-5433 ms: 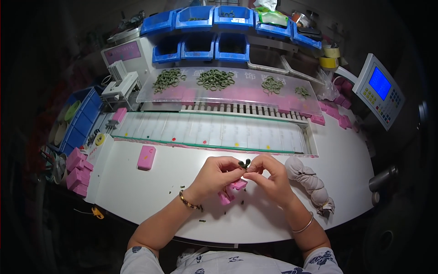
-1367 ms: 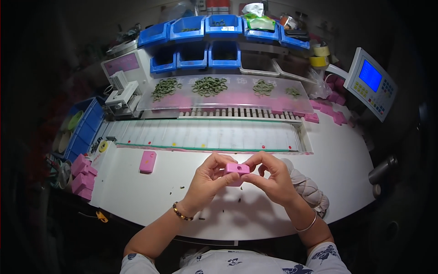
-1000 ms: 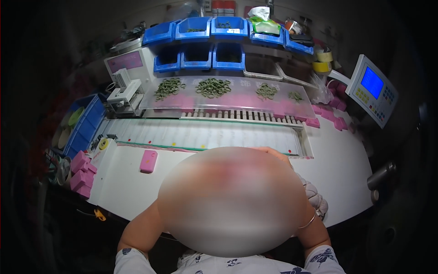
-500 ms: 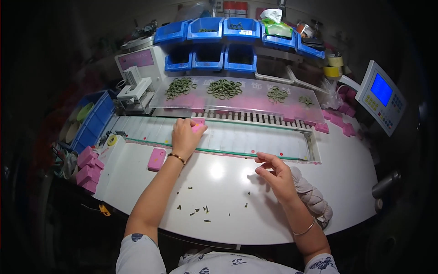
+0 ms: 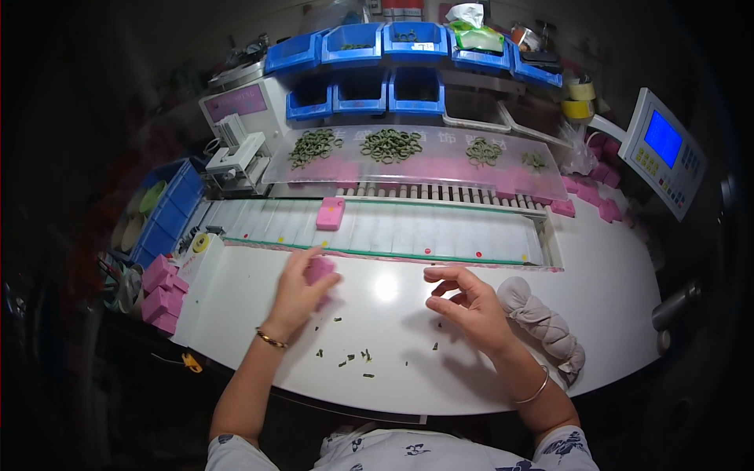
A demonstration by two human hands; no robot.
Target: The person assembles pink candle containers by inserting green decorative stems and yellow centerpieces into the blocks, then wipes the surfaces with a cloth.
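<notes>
My left hand (image 5: pixel 294 290) is closed around a pink block (image 5: pixel 321 269) over the white table, just in front of the channel's near edge. Its fingers cover part of the block and are slightly blurred. A second pink block (image 5: pixel 331 213) rests across the long shallow channel (image 5: pixel 393 228), beyond that hand. My right hand (image 5: pixel 467 306) hovers above the table to the right, fingers curved and thumb apart, with nothing visible between them. Several small dark green slivers (image 5: pixel 367 355) are scattered on the table between my forearms.
A clear shelf (image 5: pixel 440 169) with piles of green rings (image 5: pixel 391 146) stands behind the channel, below blue bins (image 5: pixel 416 90). Pink blocks (image 5: pixel 162 286) are stacked at the left. A twisted grey cloth (image 5: pixel 542 326) lies beside my right forearm. A control panel (image 5: pixel 662 153) rises at the right.
My left hand has let go of the block on the channel and come back toward me. It now holds the block that lay on the table. My right hand stays raised, slightly shifted.
</notes>
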